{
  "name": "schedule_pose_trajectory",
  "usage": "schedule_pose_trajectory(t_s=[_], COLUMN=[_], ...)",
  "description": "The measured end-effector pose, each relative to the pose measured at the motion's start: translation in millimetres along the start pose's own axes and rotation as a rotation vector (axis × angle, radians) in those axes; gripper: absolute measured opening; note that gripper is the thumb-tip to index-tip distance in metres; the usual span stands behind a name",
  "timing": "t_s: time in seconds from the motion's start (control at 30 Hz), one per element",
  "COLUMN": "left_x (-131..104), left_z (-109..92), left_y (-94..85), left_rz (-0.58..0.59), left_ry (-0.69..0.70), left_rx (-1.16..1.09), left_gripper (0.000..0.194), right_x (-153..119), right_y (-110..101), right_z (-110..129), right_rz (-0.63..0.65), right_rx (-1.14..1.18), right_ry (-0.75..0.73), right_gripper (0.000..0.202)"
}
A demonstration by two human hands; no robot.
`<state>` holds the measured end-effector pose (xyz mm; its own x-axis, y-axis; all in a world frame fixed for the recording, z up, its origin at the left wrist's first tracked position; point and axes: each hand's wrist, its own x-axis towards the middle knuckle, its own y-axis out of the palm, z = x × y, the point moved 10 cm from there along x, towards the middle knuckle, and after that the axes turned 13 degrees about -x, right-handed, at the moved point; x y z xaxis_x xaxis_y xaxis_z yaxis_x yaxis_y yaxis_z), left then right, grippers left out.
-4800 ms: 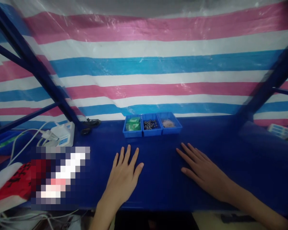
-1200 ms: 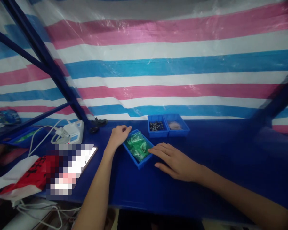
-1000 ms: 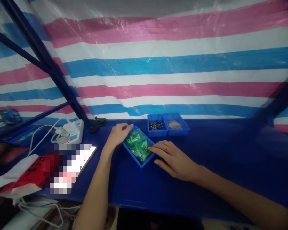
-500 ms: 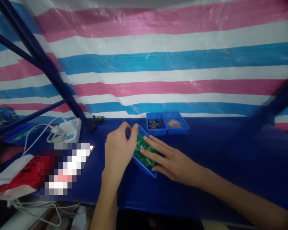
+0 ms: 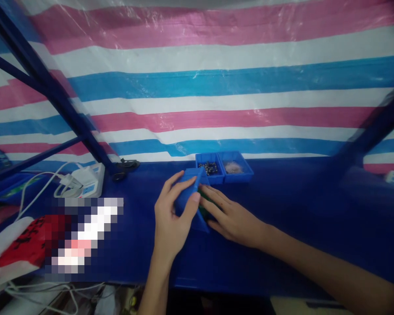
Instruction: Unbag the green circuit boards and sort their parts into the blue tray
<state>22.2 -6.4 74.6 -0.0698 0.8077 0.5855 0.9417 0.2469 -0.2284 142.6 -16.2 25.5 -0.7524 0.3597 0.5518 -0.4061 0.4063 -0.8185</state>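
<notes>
A blue bin (image 5: 187,192) is tipped up on its side over the blue table, its open face turned to the right. My left hand (image 5: 174,209) grips the bin's left side, thumb on the rim and fingers over the outer wall. Green pieces (image 5: 203,206) show in part at the bin's mouth. My right hand (image 5: 231,215) lies against them, fingers stretched and slightly apart, the fingertips partly hidden by the bin. Behind stand two small blue bins, one with dark and silvery small parts (image 5: 210,168), the other with a pale pinkish heap (image 5: 233,167).
A white power strip (image 5: 93,181) with cables stands at the left on the blue table (image 5: 298,227). Nearer are a red and white bag (image 5: 26,238) and a pixelated bright object (image 5: 88,236). Blue frame bars rise at both sides before a striped sheet.
My left hand has tilted the blue bin up toward the right, and its outer wall now shows. The green pieces are mostly hidden. The whole view has shifted slightly.
</notes>
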Motion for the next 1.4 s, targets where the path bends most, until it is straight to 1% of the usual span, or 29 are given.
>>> schedule_pose_trajectory(t_s=[0.07,0.1,0.17,0.27,0.33,0.43,0.53,0.63,0.7,0.77,0.93,1.03,1.1,1.17,1.27,1.4], left_x=[-7,-9,-14,-20,-22,-26,-30,-32,-32,-32,-33,-34,-34,-34,-33,-32], left_z=[4,5,8,15,21,35,52,62,64,63,61,62,62,61,56,51], left_y=[6.1,8.8,12.5,16.7,18.8,20.5,22.3,23.4,22.2,20.0,15.8,15.5,15.4,15.1,13.5,11.6], left_rz=[0.015,0.011,-0.014,-0.040,-0.033,-0.010,0.019,0.044,0.042,0.028,0.010,0.020,0.026,0.025,0.006,-0.013], left_ry=[-0.008,-0.009,-0.030,-0.083,-0.117,-0.196,-0.287,-0.331,-0.333,-0.329,-0.325,-0.315,-0.298,-0.286,-0.286,-0.295], left_rx=[-0.059,-0.081,-0.122,-0.168,-0.178,-0.169,-0.145,-0.084,-0.033,0.003,0.078,0.090,0.098,0.102,0.114,0.123], left_gripper=[0.035,0.043,0.062,0.090,0.100,0.105,0.107,0.095,0.082,0.073,0.067,0.066,0.068,0.070,0.076,0.081], right_x=[-2,-3,-4,-4,-6,-9,-13,-15,-15,-15,-19,-24,-27,-28,-25,-19], right_y=[1,1,1,2,2,5,12,21,25,27,33,34,30,21,5,-8], right_z=[-4,-6,-9,-15,-21,-27,-36,-42,-43,-44,-54,-61,-68,-74,-82,-90], right_rz=[-0.032,-0.043,-0.045,-0.010,0.013,0.022,0.028,0.088,0.137,0.190,0.327,0.393,0.419,0.415,0.378,0.331], right_rx=[0.012,0.017,0.027,0.034,0.035,0.028,0.006,-0.003,-0.015,-0.048,-0.144,-0.177,-0.157,-0.076,0.064,0.104], right_ry=[0.026,0.036,0.053,0.093,0.131,0.162,0.191,0.196,0.175,0.154,0.171,0.189,0.214,0.226,0.216,0.256], right_gripper=[0.071,0.071,0.067,0.057,0.051,0.047,0.045,0.045,0.047,0.049,0.051,0.042,0.033,0.026,0.022,0.017])
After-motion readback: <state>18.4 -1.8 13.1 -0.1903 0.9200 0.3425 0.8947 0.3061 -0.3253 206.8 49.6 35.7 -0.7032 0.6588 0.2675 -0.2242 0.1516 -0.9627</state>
